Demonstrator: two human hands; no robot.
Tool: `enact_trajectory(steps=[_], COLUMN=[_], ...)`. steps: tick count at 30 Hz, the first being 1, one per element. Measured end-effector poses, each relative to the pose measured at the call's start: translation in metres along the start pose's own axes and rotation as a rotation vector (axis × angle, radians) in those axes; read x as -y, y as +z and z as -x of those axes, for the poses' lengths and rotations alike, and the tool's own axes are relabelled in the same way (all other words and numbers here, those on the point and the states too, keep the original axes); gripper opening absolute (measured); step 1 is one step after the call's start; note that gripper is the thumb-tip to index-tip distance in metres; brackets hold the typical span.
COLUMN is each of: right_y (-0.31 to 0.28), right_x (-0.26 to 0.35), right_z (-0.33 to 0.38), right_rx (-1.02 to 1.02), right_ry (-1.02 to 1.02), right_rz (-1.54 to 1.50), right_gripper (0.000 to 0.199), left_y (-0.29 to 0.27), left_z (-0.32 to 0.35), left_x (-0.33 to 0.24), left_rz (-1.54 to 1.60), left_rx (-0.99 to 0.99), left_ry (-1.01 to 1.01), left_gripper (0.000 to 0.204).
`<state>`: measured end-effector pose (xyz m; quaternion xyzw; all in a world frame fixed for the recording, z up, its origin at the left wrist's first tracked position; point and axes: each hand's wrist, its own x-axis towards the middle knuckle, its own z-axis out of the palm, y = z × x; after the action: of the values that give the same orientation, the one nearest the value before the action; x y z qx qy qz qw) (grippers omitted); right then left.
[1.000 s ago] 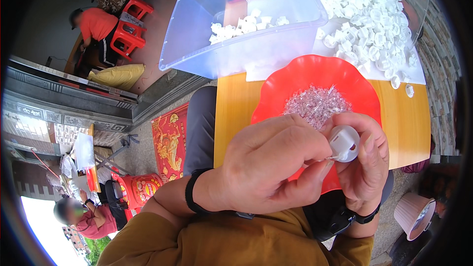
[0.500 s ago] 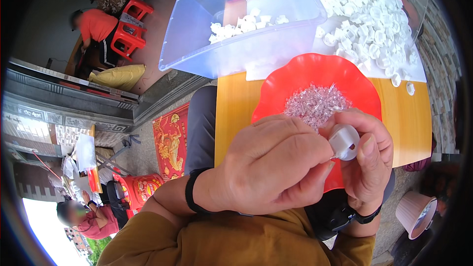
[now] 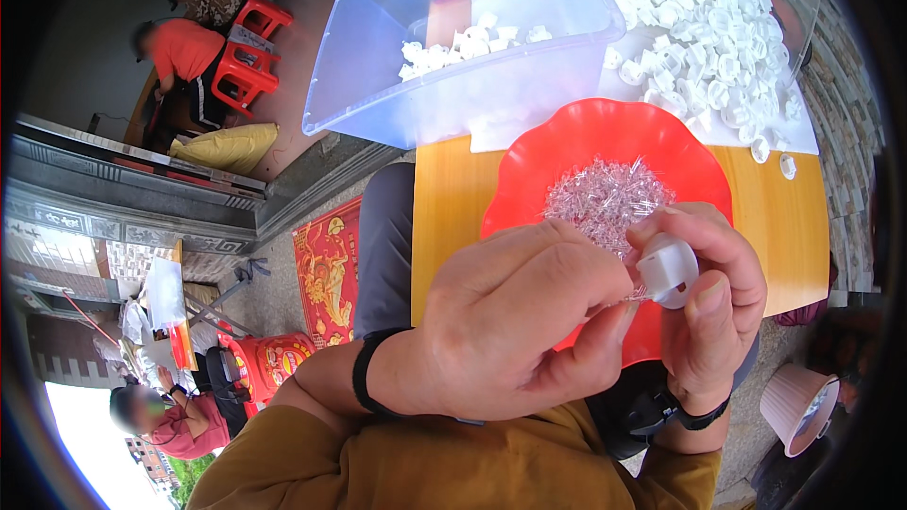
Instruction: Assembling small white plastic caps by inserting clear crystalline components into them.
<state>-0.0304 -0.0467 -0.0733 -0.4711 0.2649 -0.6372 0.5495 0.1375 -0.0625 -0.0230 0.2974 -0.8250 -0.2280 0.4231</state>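
Observation:
My right hand (image 3: 715,307) grips a small white plastic cap-like part (image 3: 668,270) with a round flange and a small hole, between thumb and fingers. My left hand (image 3: 524,321) is closed in a pinch right beside that part. A thin clear plastic pin (image 3: 639,294) shows at its fingertips, touching or nearly touching the white part; whether it is inserted I cannot tell. Both hands are above the near side of a red scalloped bowl (image 3: 529,165), which holds a heap of clear plastic pins (image 3: 605,200).
A translucent bin (image 3: 378,94) with several white parts stands at the back. To its right, more white parts (image 3: 709,28) are piled on a white sheet on the wooden table (image 3: 453,189). A pale bucket (image 3: 798,411) is at the lower right. Other people sit at the left.
The white part has shifted slightly right and tilted in my right hand, so its hole faces lower. The clear pin at my left fingertips shows more plainly.

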Motion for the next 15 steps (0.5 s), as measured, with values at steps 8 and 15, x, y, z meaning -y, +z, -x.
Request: enact_trajectory(steps=[8, 15], right_y=[-0.0007, 0.0022], right_x=[-0.0015, -0.0009], right_z=[-0.0001, 0.0001], right_rx=[0.037, -0.006], right_ry=[-0.066, 0.033], right_rz=[0.049, -0.057], right_gripper=[0.037, 0.036], left_y=[0.0063, 0.0044], left_z=[0.0017, 0.0042], left_x=[0.0008, -0.0005], left_rz=[0.033, 0.069], left_rx=[0.006, 0.036], left_ry=[-0.008, -0.047], left_gripper=[0.026, 0.028])
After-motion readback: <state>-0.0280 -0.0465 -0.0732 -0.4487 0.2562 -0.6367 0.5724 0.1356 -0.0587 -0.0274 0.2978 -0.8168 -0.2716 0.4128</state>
